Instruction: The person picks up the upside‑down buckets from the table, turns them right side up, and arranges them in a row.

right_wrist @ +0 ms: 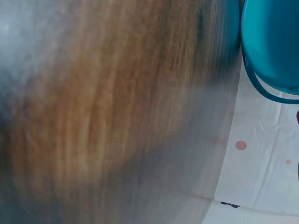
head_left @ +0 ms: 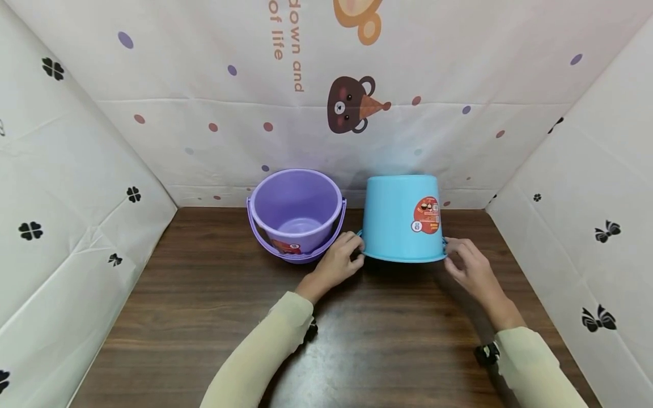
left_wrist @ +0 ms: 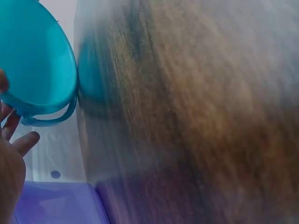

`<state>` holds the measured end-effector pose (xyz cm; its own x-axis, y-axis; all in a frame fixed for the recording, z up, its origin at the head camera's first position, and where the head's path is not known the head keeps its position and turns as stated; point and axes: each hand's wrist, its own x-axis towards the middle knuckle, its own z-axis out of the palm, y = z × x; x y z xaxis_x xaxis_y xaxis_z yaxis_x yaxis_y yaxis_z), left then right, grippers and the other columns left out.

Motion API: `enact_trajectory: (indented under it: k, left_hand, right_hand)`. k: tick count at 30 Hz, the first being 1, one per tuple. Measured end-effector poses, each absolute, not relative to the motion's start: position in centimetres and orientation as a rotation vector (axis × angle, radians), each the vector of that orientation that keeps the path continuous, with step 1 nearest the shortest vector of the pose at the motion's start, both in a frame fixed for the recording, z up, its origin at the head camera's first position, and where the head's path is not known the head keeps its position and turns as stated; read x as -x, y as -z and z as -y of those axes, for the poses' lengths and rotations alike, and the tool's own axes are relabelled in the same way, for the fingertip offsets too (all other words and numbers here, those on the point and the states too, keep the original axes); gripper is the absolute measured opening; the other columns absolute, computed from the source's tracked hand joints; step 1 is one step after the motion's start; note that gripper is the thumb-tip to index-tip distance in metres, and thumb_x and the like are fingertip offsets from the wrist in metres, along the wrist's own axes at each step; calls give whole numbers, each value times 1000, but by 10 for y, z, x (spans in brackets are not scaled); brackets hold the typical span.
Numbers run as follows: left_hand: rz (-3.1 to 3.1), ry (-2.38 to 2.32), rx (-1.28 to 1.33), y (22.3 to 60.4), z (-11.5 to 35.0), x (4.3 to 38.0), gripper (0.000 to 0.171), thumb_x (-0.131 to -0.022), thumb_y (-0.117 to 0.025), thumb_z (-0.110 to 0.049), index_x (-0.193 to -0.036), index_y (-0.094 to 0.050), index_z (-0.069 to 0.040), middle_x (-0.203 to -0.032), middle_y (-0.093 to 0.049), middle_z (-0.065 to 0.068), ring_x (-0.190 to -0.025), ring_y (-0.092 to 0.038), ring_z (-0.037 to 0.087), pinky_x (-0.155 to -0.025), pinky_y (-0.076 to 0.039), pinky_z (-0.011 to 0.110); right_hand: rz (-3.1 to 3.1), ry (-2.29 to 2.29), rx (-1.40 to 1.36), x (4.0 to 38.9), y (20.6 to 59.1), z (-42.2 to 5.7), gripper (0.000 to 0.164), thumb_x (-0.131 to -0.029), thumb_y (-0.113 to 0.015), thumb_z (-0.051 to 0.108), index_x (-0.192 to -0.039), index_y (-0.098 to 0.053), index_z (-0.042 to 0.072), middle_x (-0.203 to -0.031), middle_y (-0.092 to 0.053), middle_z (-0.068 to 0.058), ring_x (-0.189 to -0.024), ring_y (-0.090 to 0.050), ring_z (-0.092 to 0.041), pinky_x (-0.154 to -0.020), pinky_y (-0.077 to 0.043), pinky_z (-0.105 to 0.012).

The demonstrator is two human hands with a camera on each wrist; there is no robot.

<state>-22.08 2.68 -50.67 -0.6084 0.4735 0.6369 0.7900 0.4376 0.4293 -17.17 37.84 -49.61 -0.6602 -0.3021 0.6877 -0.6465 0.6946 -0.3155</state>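
Note:
A light blue bucket [head_left: 395, 218] is tipped over between my hands, its base upward and its mouth slanting down toward me. At the rim's left side, my left hand [head_left: 340, 258] pinches the edge by the handle joint. My right hand [head_left: 466, 263] grips the opposite side of the rim. The left wrist view shows the bucket's inside [left_wrist: 37, 51], with the handle [left_wrist: 58, 116] hanging beyond the rim. Only a sliver of the right hand shows at the right wrist view's edge. Left of the blue bucket stands an upright purple bucket [head_left: 303, 229], close to my left hand.
Dark brown wood covers the table [head_left: 388, 340]. A patterned back wall [head_left: 224, 153] rises right behind both buckets. White side walls [head_left: 51, 187] border the table left and right. The purple bucket's handle [head_left: 265, 243] hangs down at its front.

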Motion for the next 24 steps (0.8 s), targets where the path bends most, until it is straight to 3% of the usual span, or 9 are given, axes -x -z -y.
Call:
enact_trajectory:
  k: [4, 7, 15, 24]
  left_hand:
    - [2259, 1028, 1043, 507, -26, 219, 19, -82, -74, 2, -94, -63, -8, -94, -61, 3, -90, -57, 19, -80, -52, 29]
    - [2244, 1044, 1018, 507, -25, 217, 20, -82, -74, 5, -94, -64, -7, -94, -61, 4, -88, -57, 18, -77, -52, 27]
    - [2182, 1092, 1006, 505, -27, 214, 20, -81, -74, 7, -92, -63, -6, -94, -61, 5, -86, -59, 16, -74, -53, 23]
    - [2130, 1139, 977, 502, -35, 206, 17, -85, -75, 5, -96, -67, -5, -97, -65, 6, -87, -65, 19, -75, -55, 23]
  right_hand:
    - [2274, -764, -714, 169, 494, -376, 22, -79, -67, -14, -100, -62, -6, -110, -64, -22, -118, -66, -36, -91, -42, -3]
    - [2298, -775, -680, 167, 490, -372, 24, -81, -68, -17, -101, -62, -6, -112, -64, -21, -115, -65, -38, -94, -43, -2]
    - [2210, -933, -623, 164, 488, -368, 32, -77, -69, -29, -103, -64, -10, -110, -65, -24, -120, -67, -14, -92, -48, -5]
    - [2216, -977, -407, 156, 486, -365, 26, -84, -70, -22, -105, -63, -10, -112, -65, -23, -118, -59, 11, -92, -47, -4]
